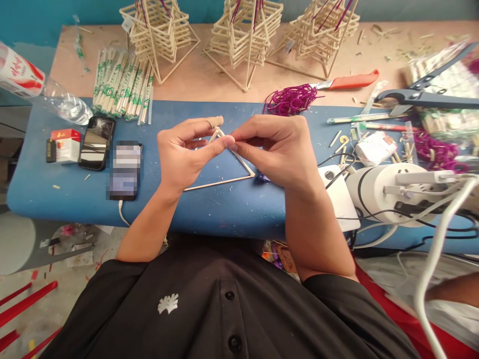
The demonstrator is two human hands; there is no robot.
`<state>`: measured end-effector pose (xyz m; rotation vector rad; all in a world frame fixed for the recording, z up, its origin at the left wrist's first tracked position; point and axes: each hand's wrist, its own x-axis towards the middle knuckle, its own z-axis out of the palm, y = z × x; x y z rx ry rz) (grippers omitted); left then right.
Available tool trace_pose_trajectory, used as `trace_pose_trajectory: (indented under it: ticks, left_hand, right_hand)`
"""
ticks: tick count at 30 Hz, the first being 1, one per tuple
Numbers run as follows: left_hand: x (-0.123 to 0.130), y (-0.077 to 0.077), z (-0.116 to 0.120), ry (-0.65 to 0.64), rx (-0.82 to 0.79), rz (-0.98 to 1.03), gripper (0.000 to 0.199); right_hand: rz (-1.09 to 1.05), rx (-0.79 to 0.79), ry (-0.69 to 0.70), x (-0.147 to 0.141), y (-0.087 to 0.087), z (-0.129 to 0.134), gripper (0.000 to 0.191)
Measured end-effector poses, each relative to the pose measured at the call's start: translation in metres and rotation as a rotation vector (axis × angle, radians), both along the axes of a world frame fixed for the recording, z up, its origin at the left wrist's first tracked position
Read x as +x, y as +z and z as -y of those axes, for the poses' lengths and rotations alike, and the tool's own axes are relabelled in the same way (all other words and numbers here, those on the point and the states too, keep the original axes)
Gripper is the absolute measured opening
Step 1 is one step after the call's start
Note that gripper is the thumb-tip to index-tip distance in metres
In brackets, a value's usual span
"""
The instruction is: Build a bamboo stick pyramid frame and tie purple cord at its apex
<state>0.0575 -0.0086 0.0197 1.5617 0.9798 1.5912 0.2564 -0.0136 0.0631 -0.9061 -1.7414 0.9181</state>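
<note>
Together, left hand [183, 154] and right hand [277, 149], each grip pinched on stick triangle [224, 182] apex, over blue pad [56, 199]

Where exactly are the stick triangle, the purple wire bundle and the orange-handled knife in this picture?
stick triangle [219, 183]: head view, on its bottom stick, over the blue mat.
purple wire bundle [290, 99]: head view, middle of the tangle.
orange-handled knife [354, 81]: head view, on the orange handle.

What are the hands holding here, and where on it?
Both the left hand and right hand pinch the stick triangle at its top corner.
</note>
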Motion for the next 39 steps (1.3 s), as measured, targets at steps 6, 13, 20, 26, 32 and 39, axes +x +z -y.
trace_pose_trajectory:
  ticks: [6, 13, 20, 26, 32, 39]
  left_hand:
    - [0.001, 0.000, 0.000, 0.006, 0.010, -0.005, 0.024]
    - [0.001, 0.000, 0.000, 0.029, 0.006, -0.029, 0.024]
    - [0.000, -0.003, -0.002, 0.026, 0.012, -0.017, 0.024]
    - [0.000, -0.004, -0.003, 0.027, 0.026, -0.020, 0.024]
    - [0.001, -0.003, -0.002, 0.026, 0.033, -0.023, 0.024]
    - [0.000, 0.001, 0.000, 0.047, 0.020, -0.078, 0.023]
  right_hand:
    - [0.017, -0.073, 0.003, 0.000, 0.003, 0.003, 0.005]
    - [0.058, -0.030, -0.201, 0.009, 0.011, 0.012, 0.008]
    - [0.639, -0.059, -0.497, 0.051, 0.005, 0.043, 0.025]
    - [1.208, -0.268, -0.333, 0.067, -0.011, 0.061, 0.066]
    - [1.316, -0.384, -0.263, 0.054, -0.010, 0.049, 0.040]
    - [1.068, -0.188, -0.576, 0.064, -0.012, 0.056, 0.029]
